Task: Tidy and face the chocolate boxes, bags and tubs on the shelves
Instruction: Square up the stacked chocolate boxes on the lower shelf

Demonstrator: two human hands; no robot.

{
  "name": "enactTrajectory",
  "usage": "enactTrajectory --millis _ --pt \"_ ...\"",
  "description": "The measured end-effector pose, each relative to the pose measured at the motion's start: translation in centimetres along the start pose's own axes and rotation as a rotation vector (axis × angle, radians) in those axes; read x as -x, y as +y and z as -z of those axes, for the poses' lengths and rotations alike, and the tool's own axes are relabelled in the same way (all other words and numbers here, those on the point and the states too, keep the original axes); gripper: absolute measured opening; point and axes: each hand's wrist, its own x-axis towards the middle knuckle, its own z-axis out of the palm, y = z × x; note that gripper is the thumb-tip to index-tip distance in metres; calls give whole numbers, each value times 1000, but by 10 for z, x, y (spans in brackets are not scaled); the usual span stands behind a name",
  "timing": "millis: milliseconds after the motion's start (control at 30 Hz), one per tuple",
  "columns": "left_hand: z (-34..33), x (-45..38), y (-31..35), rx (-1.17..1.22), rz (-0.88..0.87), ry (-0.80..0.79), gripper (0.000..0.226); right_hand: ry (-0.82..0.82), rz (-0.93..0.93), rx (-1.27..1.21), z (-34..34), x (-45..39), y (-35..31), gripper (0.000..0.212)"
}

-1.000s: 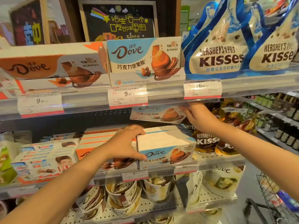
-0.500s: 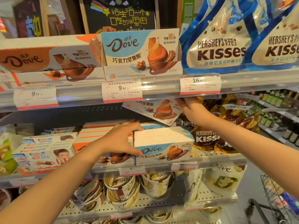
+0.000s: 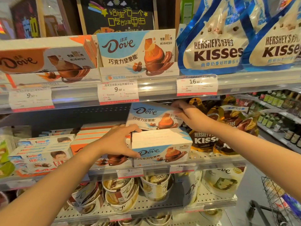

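The right hand (image 3: 189,115) pinches a blue-and-white Dove box (image 3: 153,116) by its upper right edge, holding it tilted in the gap under the upper shelf rail (image 3: 162,88), just above a stack of the same blue Dove boxes (image 3: 161,146) on the middle shelf (image 3: 216,158). The left hand (image 3: 118,141) clasps the left end of that stack, thumb across its front face, fingers curled over the top corner. There is little room above the lifted box: its top edge sits close under the price tags. Left of the stack lie orange Dove boxes (image 3: 91,136), partly covered by the left hand, and beyond them Kinder boxes (image 3: 40,154), whose far rows fade into shadow. To the right, dark Hershey's Kisses bags (image 3: 205,140) crowd against the stack, half hidden behind the right forearm. On the upper shelf a blue Dove display carton (image 3: 136,53) stands facing front, between an orange one (image 3: 45,59) and blue Kisses bags (image 3: 215,46) cut off at the frame's top. Below, Dove tubs (image 3: 122,193) lean in a jumble on the perforated shelf, their labels hard to read; a wire basket (image 3: 276,198) shows at the lower right
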Motion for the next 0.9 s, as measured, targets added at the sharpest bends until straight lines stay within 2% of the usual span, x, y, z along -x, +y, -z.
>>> enactTrajectory --millis 100,267,367,433,600,767,833,900 --pt "-3 1 -3 41 -16 39 68 -26 8 23 -1 3 4 33" --pt "0 5 -5 217 44 144 54 -64 45 79 5 7 9 43" --pt "0 5 -8 179 112 229 69 -113 61 155 5 9 13 44" --pt "0 5 -7 166 129 218 87 -144 48 171 4 10 11 45" --pt "1 5 -4 173 52 106 109 -205 93 221 -9 3 1 43" --pt "0 3 -5 35 14 31 102 -274 41 211 -21 0 -7 39" --pt "-3 1 -5 -18 -14 26 94 -373 9 276 -17 -3 -8 51" --pt "-4 -1 -5 -81 -1 12 92 -571 -76 342 -12 -7 -10 80"
